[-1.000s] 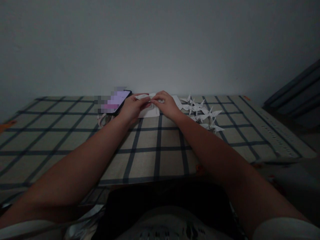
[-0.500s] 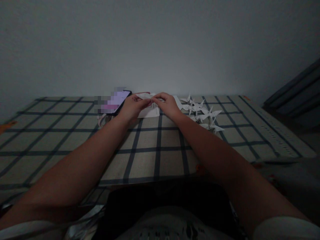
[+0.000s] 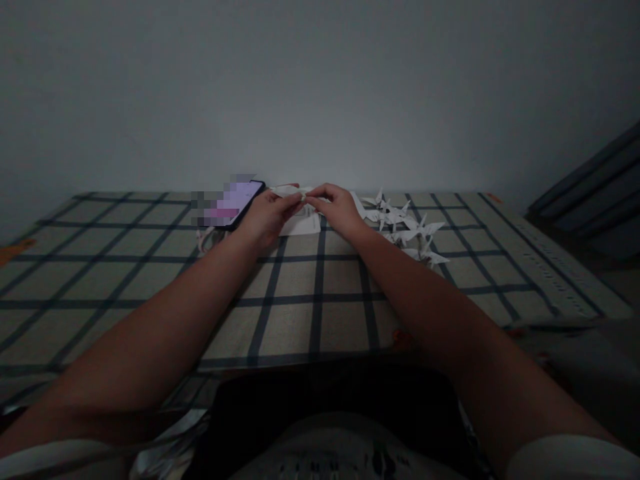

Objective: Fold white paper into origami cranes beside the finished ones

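Observation:
Both hands meet over the far middle of the table, fingertips almost touching. A small piece of white paper (image 3: 286,191) is pinched in my left hand (image 3: 267,213), its fingers closed. My right hand (image 3: 337,207) is closed too, thumb and fingertips together at the paper's right end; the fingers hide most of the paper. Beneath the hands lie flat white paper sheets (image 3: 303,225). Several folded white paper cranes (image 3: 417,233) with pointed tips sit in a cluster just right of my right hand.
A phone (image 3: 237,200) with a lit, partly blurred screen leans left of my left hand, a pale looped item (image 3: 204,241) under it. The checked tablecloth (image 3: 295,313) covers the table up to the grey wall (image 3: 320,93). Dark folded fabric (image 3: 595,200) is at the right.
The fingertips have shifted slightly on the paper, with the right fingers straightening a little. The phone and cranes stay where they were.

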Available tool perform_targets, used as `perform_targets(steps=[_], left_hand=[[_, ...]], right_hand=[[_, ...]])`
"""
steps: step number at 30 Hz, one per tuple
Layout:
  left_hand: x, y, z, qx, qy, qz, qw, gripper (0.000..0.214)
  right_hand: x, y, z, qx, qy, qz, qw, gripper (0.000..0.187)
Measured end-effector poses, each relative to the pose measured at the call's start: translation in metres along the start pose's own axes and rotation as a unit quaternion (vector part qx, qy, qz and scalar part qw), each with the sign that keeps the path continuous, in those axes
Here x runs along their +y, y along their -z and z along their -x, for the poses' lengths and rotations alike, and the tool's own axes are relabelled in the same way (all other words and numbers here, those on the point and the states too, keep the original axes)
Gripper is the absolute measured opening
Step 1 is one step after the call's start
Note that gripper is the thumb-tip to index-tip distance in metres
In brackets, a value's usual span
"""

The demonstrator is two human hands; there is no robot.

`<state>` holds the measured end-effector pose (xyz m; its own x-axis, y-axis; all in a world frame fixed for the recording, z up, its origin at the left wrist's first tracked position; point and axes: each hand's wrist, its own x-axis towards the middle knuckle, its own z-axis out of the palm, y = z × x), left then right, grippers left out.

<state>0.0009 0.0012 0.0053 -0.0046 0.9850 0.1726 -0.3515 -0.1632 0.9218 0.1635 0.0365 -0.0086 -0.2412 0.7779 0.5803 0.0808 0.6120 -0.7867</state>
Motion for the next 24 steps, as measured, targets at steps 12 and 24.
perform_targets(steps=[12,24], left_hand=[[-0.0058,0.0056,-0.0057,-0.014,-0.025,-0.02,0.999,0.027],[-0.0046,0.0026,-0.0035,-0.006,-0.046,-0.046,0.998,0.044]], right_hand=[[0.0005,-0.002,-0.002,0.009,-0.057,0.005,0.998,0.013],[0.0024,-0.0054,-0.0038,0.004,-0.048,-0.032,0.998,0.021]])
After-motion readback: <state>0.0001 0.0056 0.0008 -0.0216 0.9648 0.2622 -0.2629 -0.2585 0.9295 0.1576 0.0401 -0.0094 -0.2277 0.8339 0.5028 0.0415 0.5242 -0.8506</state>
